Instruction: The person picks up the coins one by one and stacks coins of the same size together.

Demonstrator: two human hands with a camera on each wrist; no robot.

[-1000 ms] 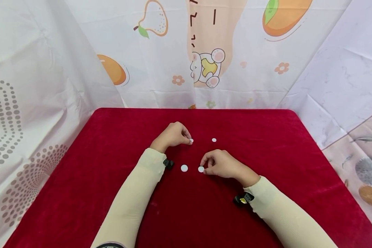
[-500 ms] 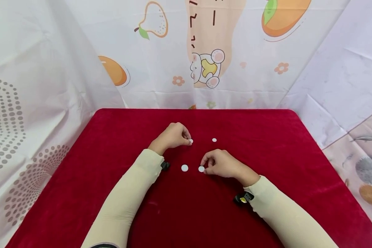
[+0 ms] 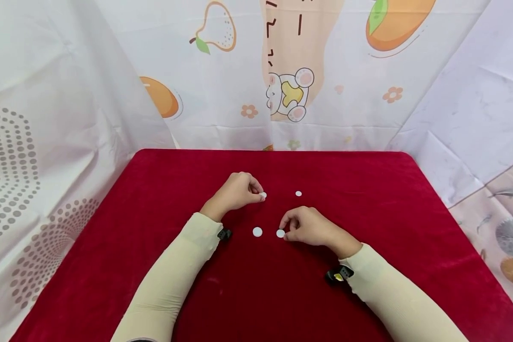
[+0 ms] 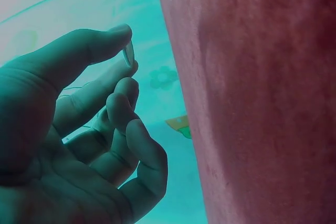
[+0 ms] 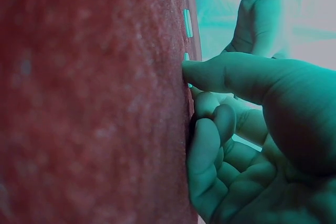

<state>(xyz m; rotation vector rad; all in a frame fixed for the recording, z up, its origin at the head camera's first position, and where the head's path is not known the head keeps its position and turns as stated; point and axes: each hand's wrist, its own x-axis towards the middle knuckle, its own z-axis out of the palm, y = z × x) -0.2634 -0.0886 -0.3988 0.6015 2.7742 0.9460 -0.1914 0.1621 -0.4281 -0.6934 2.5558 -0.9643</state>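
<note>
My left hand (image 3: 238,191) pinches a small white disc (image 3: 263,195) between thumb and index finger. In the left wrist view, that disc (image 4: 128,54) is seen edge-on between the fingertips, off the cloth. Nearer the person, my right hand (image 3: 311,227) holds another white disc (image 3: 280,233) at its edge with thumb and index finger, down at the cloth. From the right wrist, the thumb (image 5: 226,74) hides most of this disc. A third white disc (image 3: 257,232) lies just left of it, and one more small white disc (image 3: 298,194) lies farther back.
A red velvety cloth (image 3: 325,304) covers the table. Behind it hangs a white curtain (image 3: 222,95) printed with fruit and a cartoon animal. Pale sheets hang on both sides. A dark wrist-worn device sits at each cuff.
The left forearm and wrist have shifted slightly left and down, while the left fingertips keep their pinch on the disc. The right hand stays at its disc. The head view drifts a little.
</note>
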